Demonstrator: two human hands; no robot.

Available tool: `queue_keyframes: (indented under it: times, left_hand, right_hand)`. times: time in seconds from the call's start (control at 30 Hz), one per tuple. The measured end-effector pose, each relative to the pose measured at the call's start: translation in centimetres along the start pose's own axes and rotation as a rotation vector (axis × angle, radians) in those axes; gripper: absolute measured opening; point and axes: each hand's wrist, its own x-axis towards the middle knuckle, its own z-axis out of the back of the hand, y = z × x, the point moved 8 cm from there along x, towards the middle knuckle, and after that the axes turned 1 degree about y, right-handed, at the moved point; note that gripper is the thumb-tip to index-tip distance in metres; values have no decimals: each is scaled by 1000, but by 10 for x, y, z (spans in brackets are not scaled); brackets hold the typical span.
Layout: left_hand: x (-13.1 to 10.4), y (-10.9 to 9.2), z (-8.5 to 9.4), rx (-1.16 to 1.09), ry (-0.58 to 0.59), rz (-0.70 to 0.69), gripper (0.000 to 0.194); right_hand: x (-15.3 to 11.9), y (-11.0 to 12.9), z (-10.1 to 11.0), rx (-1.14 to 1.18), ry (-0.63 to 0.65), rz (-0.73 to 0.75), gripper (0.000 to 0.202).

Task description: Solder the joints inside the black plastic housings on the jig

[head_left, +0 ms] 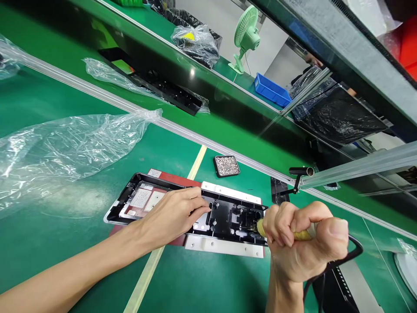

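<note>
A long black plastic housing (224, 216) lies in a fixture with white side blocks (224, 246) on a reddish-brown base (178, 179). My left hand (182, 208) rests over its middle, with thumb and fingertips drawn together. Whether something small is between them is too fine to see. At the housing's right end, my right hand (301, 237) is wrapped round a corded electric screwdriver (260, 228) with a yellowish body. Its tip points down into the housing, though the exact contact spot is hidden. Beyond the housing sits a small black tray of screws (227, 166).
Clear plastic wrap (68, 148) covers the left of the green bench. A metal rail (182, 131) borders a green conveyor belt (224, 126) carrying another black part (169, 89). A black sensor on a bracket (301, 172) stands at right. Farther back are a blue bin (272, 90) and a fan (246, 34).
</note>
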Motion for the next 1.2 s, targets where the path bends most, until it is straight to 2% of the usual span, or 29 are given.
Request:
queue_keyframes:
  times: [0.5, 0.93, 1.2]
  left_hand:
    - [-1, 2, -2, 32, 29, 6, 24]
    - [1, -3, 2, 27, 4, -18, 18]
    - [0, 1, -1, 33, 26, 4, 18]
  right_hand:
    - [0, 3, 1, -33, -58, 25, 41]
    - [0, 1, 1, -28, -35, 27, 43]
    - [0, 2, 2, -22, -45, 31, 42]
